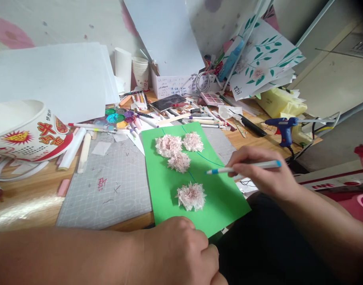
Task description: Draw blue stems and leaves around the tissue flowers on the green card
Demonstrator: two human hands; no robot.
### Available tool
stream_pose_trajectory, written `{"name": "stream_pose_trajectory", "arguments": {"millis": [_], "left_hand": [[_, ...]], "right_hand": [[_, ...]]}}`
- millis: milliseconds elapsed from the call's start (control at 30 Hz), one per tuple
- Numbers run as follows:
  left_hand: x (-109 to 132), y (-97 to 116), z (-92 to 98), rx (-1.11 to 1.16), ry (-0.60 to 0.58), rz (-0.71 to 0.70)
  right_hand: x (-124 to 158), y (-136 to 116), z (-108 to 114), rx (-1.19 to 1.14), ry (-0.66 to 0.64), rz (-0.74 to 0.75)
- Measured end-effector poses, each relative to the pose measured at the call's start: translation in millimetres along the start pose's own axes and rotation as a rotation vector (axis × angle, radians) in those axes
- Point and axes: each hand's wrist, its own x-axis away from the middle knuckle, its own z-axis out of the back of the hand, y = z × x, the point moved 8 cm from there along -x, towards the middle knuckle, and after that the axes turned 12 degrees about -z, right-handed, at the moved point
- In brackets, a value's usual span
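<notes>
With my right hand (260,176) pinched on the slim white blue-tipped pen (243,167), its point over the green card sheet (226,198) just left of the grip, I judged light strokes best, the fisted left hand (181,253) pinning that sheet's near edge

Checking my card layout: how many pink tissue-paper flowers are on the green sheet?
4 pink tissue-paper flowers: upper left, upper right, one beneath, one alone lower down. None appears hidden.

Blue glue gun (284,128), grey cutting mat (110,186), paint palette (117,117), stacked paper cups (140,71), printed paper bowl (23,130)
</notes>
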Motion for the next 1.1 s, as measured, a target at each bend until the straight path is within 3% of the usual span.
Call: {"name": "stream_pose_trajectory", "arguments": {"millis": [100, 200, 267, 400, 500, 700, 800, 900, 1000, 1100], "left_hand": [[1.1, 1.8, -3.7, 0.067, -0.033, -0.029], [2.8, 1.0, -10.8, 0.014, -0.027, -0.030], [4.0, -1.1, -12.0, -0.058, 0.035, -0.015], [5.1, -7.4, -10.7, -0.142, 0.128, 0.042], [4.8, -17.4, -12.7, -0.148, 0.118, 0.124], [11.9, -38.1, -13.9, -0.166, 0.198, 0.237], [17.0, -43.6, -12.5, -0.173, 0.177, 0.277], [18.6, -48.4, -12.5, -0.130, 0.100, 0.280], [20.6, -58.7, -12.9, -0.075, 0.038, 0.329], [21.5, -66.1, -15.0, -0.039, -0.017, 0.367]], "right_hand": [[15.9, 5.8, 11.6, 0.047, 0.042, 0.044], [45.8, -1.1, -18.2, 0.370, -0.167, 0.305], [65.5, -0.7, -38.6, 0.568, -0.237, 0.444], [77.6, 2.0, -51.2, 0.768, -0.152, 0.555], [66.0, 6.1, -39.7, 0.824, -0.078, 0.573], [4.1, 34.0, 11.1, 1.046, 0.085, 0.374], [-11.0, 34.2, 28.4, 0.929, 0.109, 0.329], [-8.9, 27.4, 44.6, 0.437, 0.131, 0.200], [3.1, 19.7, 34.4, 0.131, -0.010, 0.155], [12.3, 17.1, 23.3, 0.045, -0.069, 0.139]]}}
